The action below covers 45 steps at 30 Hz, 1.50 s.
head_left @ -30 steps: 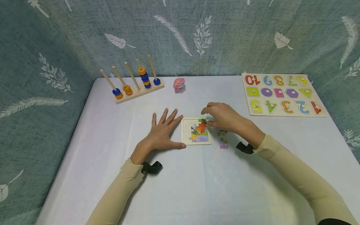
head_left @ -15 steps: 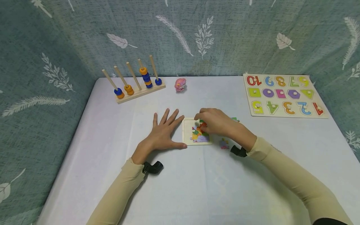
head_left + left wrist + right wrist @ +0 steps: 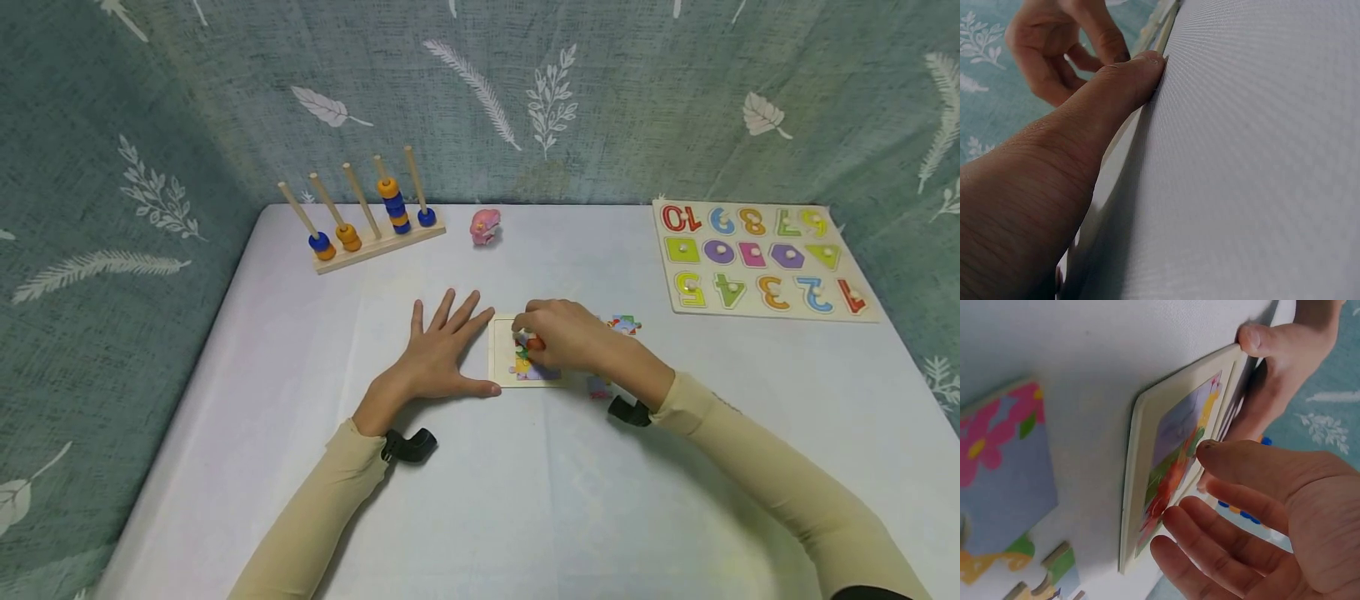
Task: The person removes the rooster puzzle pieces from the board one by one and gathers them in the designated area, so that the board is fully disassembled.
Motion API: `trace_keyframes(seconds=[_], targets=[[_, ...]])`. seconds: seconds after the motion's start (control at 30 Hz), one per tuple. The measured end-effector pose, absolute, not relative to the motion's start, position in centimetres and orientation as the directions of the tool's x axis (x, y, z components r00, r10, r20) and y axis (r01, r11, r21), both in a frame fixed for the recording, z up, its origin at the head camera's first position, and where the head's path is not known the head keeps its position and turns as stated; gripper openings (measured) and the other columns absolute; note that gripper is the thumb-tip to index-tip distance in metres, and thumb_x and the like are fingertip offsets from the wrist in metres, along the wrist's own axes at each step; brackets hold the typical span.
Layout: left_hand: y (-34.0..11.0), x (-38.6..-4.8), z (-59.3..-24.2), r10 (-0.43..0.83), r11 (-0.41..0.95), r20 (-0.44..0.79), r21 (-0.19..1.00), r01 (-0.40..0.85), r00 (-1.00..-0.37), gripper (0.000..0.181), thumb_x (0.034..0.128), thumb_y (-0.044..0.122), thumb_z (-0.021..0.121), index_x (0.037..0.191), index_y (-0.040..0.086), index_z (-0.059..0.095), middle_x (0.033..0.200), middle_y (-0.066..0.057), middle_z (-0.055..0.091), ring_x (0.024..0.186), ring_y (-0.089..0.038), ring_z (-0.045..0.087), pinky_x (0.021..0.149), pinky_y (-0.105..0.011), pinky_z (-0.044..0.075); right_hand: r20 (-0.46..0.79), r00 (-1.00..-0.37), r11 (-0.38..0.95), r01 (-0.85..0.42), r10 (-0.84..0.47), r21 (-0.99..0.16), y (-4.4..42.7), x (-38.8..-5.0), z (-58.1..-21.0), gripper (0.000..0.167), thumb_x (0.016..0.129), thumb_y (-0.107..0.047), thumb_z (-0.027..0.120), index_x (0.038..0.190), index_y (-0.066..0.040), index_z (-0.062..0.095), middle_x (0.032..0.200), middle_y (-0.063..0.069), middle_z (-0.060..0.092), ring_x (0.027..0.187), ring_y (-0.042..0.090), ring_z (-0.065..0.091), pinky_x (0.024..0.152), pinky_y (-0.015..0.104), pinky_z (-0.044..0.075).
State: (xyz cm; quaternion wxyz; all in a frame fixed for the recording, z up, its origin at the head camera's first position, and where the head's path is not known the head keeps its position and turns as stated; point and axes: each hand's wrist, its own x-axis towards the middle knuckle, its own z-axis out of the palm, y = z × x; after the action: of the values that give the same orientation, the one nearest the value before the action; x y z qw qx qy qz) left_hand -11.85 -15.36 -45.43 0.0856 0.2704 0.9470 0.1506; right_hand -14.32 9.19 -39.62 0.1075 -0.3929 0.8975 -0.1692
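On the white table (image 3: pixel 465 492) lies a partly filled wooden jigsaw tray (image 3: pixel 500 350). The left hand (image 3: pixel 435 358) is spread, holding nothing, its thumb touching the tray's near left corner. Over the assembled pieces (image 3: pixel 536 373), the right hand (image 3: pixel 567 335) bends its fingers and thumb; whether they pinch one cannot be told. Loose jigsaw pieces (image 3: pixel 623 324) lie right of the tray.

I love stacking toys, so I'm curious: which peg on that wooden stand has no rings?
The middle peg, third from either end of the wooden stand, is bare; the other four hold rings in blue, orange or both.
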Motion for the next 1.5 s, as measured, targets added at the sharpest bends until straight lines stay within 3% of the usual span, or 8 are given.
trace_keyframes(seconds=[0.37,0.63,1.5], targets=[[-15.3,-11.8,-45.4,0.539,0.807,-0.075,0.33,0.489,-0.839,0.117,0.0711,0.08,0.067,0.162,0.024,0.02,0.168,-0.002,0.002,0.151,-0.035,-0.009,0.108,-0.069,-0.013,-0.116,-0.665,0.654,-0.662,-0.738,-0.365,8.4,-14.0,-39.7,0.03,0.081,-0.018,0.082,0.109,-0.01,0.073,0.094,0.004,0.064,0.076,0.016,0.054,0.07,0.035,0.048],[-15.3,-11.8,-45.4,0.541,0.806,-0.073,0.332,0.491,-0.838,0.115,0.0723,0.08,0.067,0.162,0.024,0.02,0.168,-0.002,0.002,0.152,-0.035,-0.009,0.108,-0.069,-0.014,-0.089,-0.66,0.642,-0.679,-0.746,-0.355,8.2,-13.7,-39.7,0.027,0.078,-0.015,0.081,0.103,-0.01,0.072,0.089,0.003,0.06,0.072,0.017,0.051,0.063,0.033,0.045],[-15.3,-11.8,-45.4,0.544,0.804,-0.069,0.33,0.495,-0.836,0.116,0.072,0.079,0.067,0.162,0.024,0.02,0.168,-0.002,0.002,0.151,-0.035,-0.009,0.109,-0.069,-0.014,-0.082,-0.7,0.681,-0.652,-0.71,-0.334,7.9,-13.2,-40.1,0.025,0.079,-0.017,0.082,0.101,-0.009,0.072,0.096,0.004,0.057,0.077,0.017,0.053,0.067,0.033,0.047]])
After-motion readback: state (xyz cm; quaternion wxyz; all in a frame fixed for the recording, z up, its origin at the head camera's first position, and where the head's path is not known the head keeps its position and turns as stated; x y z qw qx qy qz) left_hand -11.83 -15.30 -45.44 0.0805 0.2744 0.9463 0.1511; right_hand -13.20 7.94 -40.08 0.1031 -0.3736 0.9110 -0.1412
